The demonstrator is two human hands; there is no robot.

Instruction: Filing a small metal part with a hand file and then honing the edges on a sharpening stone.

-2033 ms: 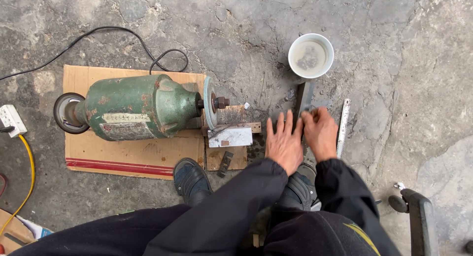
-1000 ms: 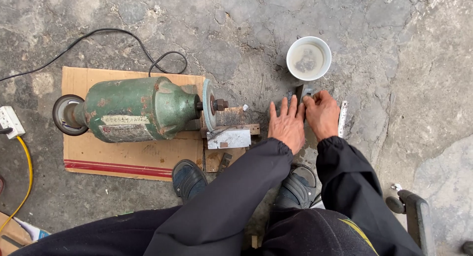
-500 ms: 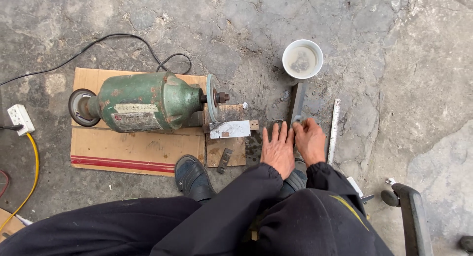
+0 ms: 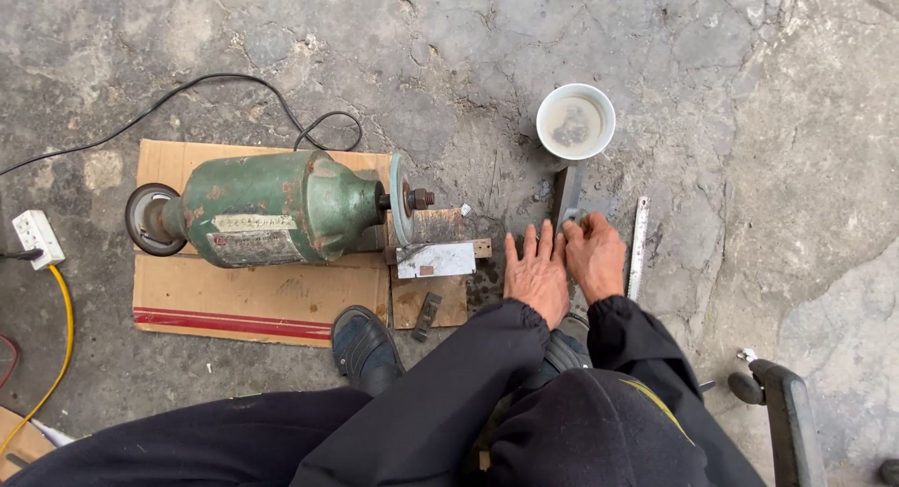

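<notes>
Cracked grey concrete floor (image 4: 749, 122) fills the frame, stained and rough, and I crouch over it in dark sleeves and trousers. My left hand (image 4: 536, 279) lies flat just right of centre, palm down, fingers stretched out and slightly spread, gripping nothing. My right hand (image 4: 594, 255) sits just beside it, touching it along the edge; its fingers curl at the near end of a flat dark grey metal bar (image 4: 566, 193), though I cannot tell whether they pinch it or only press on it. That bar runs up the frame from my fingertips toward a round white plastic cup of cloudy water (image 4: 575, 121), which stands near its far end in the upper middle. Just right of my right hand lies a long thin pale metal strip (image 4: 638, 245), running up and down the frame, apart from the bar. Left of centre sits a worn green electric bench grinder (image 4: 272, 208) with a grinding wheel at each end, resting on a flat sheet of brown cardboard (image 4: 253, 295). A black cable (image 4: 234, 80) loops away to the upper left, and a white power socket block (image 4: 37, 237) lies at the left edge with a yellow cord (image 4: 64, 337) below it. My dark shoe (image 4: 363, 346) rests on the cardboard's lower edge.
</notes>
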